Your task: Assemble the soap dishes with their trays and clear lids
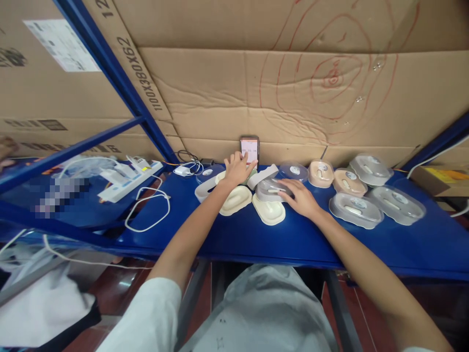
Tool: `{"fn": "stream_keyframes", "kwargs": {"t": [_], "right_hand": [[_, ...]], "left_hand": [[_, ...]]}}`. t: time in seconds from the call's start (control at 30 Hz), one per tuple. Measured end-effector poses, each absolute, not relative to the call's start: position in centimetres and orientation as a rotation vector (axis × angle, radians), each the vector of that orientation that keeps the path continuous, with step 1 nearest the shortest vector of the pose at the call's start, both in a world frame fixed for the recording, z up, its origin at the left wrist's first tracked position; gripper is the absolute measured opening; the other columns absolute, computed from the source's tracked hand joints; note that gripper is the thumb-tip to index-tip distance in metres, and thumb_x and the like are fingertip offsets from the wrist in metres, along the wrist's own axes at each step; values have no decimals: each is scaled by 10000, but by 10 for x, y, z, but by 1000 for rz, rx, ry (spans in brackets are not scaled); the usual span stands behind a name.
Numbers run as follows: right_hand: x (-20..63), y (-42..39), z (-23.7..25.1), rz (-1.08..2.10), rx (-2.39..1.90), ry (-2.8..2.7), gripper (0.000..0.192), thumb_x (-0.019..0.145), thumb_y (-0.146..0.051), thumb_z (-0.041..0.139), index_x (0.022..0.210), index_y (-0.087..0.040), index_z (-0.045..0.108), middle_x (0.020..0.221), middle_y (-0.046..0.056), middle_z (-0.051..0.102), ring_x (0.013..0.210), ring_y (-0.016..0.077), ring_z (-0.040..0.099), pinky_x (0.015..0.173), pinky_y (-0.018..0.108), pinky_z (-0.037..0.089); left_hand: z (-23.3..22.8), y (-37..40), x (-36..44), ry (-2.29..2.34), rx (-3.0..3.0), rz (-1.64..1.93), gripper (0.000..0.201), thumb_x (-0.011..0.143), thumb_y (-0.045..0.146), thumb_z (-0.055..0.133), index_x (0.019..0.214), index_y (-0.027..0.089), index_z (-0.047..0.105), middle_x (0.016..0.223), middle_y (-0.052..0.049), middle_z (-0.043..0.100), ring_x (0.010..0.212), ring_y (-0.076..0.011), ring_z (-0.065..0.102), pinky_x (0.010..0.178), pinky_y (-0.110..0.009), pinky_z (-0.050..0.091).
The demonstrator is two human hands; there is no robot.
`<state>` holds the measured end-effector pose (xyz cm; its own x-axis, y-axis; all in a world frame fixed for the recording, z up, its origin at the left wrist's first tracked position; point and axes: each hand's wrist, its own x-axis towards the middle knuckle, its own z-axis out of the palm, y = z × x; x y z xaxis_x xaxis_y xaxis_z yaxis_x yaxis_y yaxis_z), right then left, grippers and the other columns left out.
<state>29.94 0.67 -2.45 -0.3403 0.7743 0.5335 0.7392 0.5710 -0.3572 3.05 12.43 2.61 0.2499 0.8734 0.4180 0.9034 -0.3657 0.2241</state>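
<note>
My left hand (237, 171) reaches to a phone (250, 146) propped upright against the cardboard; its fingers are spread, with a fingertip at the screen, which shows timer-like digits. My right hand (301, 199) lies with thumb and fingers apart on the right end of a grey box with a clear lid (269, 189). Below my hands are two cream oval trays, one on the left (236, 201) and one in the middle (270, 213). A grey band-like part (264, 176) leans behind the box. Another grey part (205, 189) is partly hidden by my left forearm.
Several lidded boxes, grey (355, 210) and peach (321, 173), stand on the right of the blue table (234, 239). A clear lid (294, 171) lies near the cardboard wall (205, 98). A power strip (130, 181) and white cables (168, 205) lie left, beside a blue metal frame (120, 78).
</note>
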Motion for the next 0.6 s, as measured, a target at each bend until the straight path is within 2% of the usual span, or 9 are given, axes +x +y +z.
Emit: {"fn": "stream_keyframes", "kwargs": {"t": [0.17, 0.3, 0.37, 0.5, 0.53, 0.6], "right_hand": [[299, 5, -19, 27, -1197, -2125, 499, 1101, -553, 493, 1492, -288, 656, 1457, 80, 707, 1389, 293, 640, 1219, 524, 499], [309, 13, -15, -62, -1256, -2044, 511, 1092, -542, 504, 1495, -265, 654, 1559, 92, 634, 1493, 310, 542, 1278, 548, 417], [317, 19, -15, -108, -1314, -1993, 499, 1094, -500, 499, 1491, -239, 653, 1583, 116, 610, 1536, 338, 488, 1296, 601, 357], [331, 24, -16, -168, -1431, -1925, 485, 1121, -356, 379, 1521, -208, 609, 1549, 154, 635, 1555, 402, 447, 1270, 776, 157], [332, 23, -16, -167, -1440, -1937, 483, 1124, -353, 368, 1515, -209, 613, 1536, 157, 646, 1538, 405, 465, 1258, 777, 160], [329, 18, -15, -135, -1412, -2028, 461, 1122, -414, 415, 1475, -234, 651, 1492, 140, 684, 1468, 378, 542, 1246, 697, 254]], "left_hand": [[35, 86, 30, -1583, -2487, -799, 589, 1134, 549, 348, 1573, 211, 549, 1517, -195, 563, 1362, -381, 530, 1138, -544, 357], [28, 47, 27, -1383, -2596, -787, 556, 1099, 574, 479, 1575, 292, 539, 1557, -135, 574, 1401, -339, 531, 1189, -519, 314], [21, 39, 24, -1324, -2612, -775, 535, 1086, 518, 535, 1563, 278, 547, 1574, -147, 564, 1431, -341, 523, 1197, -533, 301], [10, 40, 20, -1330, -2608, -793, 463, 1071, 392, 565, 1506, 237, 598, 1569, -168, 570, 1445, -336, 531, 1186, -544, 306], [8, 42, 19, -1342, -2603, -804, 452, 1068, 383, 568, 1491, 231, 612, 1569, -172, 569, 1443, -341, 532, 1184, -551, 305], [7, 46, 18, -1373, -2585, -832, 419, 1063, 382, 572, 1441, 222, 652, 1559, -179, 572, 1433, -356, 538, 1181, -567, 304]]}}
